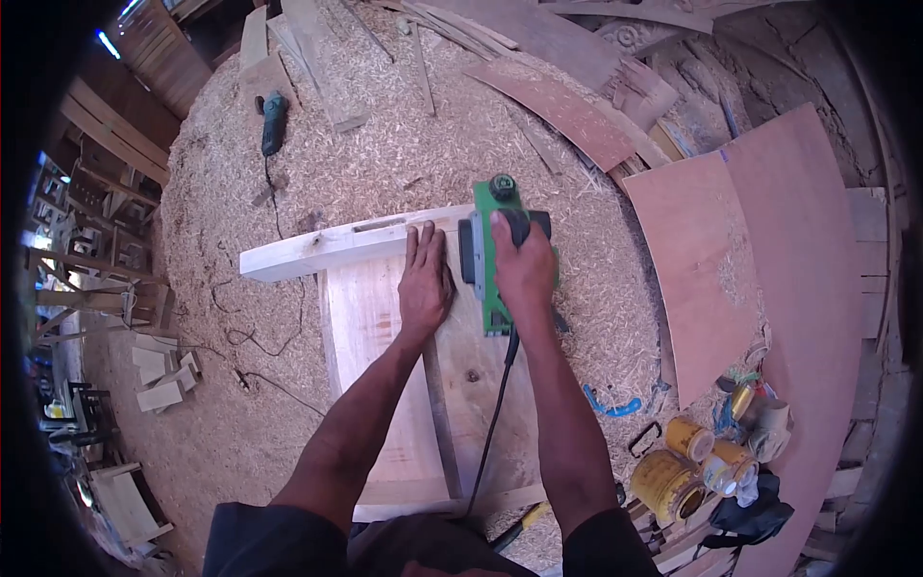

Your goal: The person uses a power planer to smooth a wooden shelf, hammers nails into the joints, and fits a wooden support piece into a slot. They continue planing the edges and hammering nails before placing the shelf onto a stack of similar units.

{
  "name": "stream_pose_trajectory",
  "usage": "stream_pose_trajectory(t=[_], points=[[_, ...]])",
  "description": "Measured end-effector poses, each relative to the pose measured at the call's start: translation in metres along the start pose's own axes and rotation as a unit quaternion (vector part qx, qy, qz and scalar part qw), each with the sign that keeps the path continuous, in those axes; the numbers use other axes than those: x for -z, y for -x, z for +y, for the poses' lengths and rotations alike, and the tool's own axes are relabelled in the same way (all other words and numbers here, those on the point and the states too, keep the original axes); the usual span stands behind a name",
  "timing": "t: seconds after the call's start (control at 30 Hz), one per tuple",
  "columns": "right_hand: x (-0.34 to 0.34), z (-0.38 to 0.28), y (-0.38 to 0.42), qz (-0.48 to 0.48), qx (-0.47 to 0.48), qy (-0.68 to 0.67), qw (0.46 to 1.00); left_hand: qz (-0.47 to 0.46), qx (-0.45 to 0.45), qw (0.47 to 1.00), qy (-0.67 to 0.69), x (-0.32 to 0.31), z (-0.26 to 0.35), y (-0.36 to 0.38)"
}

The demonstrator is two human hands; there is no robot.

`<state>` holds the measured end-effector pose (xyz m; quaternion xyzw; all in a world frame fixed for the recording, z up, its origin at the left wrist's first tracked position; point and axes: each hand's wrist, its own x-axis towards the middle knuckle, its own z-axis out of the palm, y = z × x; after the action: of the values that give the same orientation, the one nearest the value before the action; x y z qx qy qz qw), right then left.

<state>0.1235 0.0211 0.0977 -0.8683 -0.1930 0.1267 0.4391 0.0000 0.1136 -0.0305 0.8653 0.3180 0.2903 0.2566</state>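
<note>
My right hand (525, 269) is wrapped round the handle of a green electric planer (488, 306), whose black cord runs back toward my body. The planer is at the right end of a pale wooden beam (308, 254) with a slot cut in it; its contact with the wood is hidden. Fingers stretched out, my left hand (424, 284) lies against the beam just left of the planer and holds nothing. Below the beam are wide pale boards (365, 327), partly covered by my arms.
Wood shavings (404, 144) cover the floor. A corded angle grinder (274, 123) lies at upper left, near loose planks (308, 58). Curved plywood sheets (692, 260) lean at right. Yellow containers (663, 481) stand at lower right; wood offcuts (163, 370) are piled at left.
</note>
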Motion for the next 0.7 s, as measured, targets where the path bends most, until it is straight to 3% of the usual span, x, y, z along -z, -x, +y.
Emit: stream_pose_trajectory(t=[0.13, 0.23, 0.3, 0.5, 0.57, 0.7], points=[[0.000, 0.001, -0.006, -0.009, -0.001, 0.020, 1.000, 0.006, -0.006, 1.000, -0.014, -0.001, -0.001, 0.001], [0.018, 0.033, 0.038, 0.067, 0.099, 0.044, 0.992, 0.006, -0.001, 1.000, -0.013, -0.002, -0.001, 0.001], [0.056, 0.049, 0.098, 0.025, 0.041, 0.006, 0.999, 0.013, -0.009, 1.000, -0.021, -0.001, 0.001, 0.000], [0.124, 0.109, 0.256, 0.049, -0.155, -0.049, 0.985, 0.005, -0.024, 0.998, -0.057, 0.001, 0.008, -0.002], [0.127, 0.114, 0.268, 0.048, -0.181, -0.043, 0.981, 0.006, -0.029, 0.998, -0.052, 0.003, 0.011, 0.000], [0.109, 0.094, 0.206, 0.059, -0.123, -0.035, 0.990, -0.001, -0.031, 0.996, -0.079, -0.002, 0.006, 0.000]])
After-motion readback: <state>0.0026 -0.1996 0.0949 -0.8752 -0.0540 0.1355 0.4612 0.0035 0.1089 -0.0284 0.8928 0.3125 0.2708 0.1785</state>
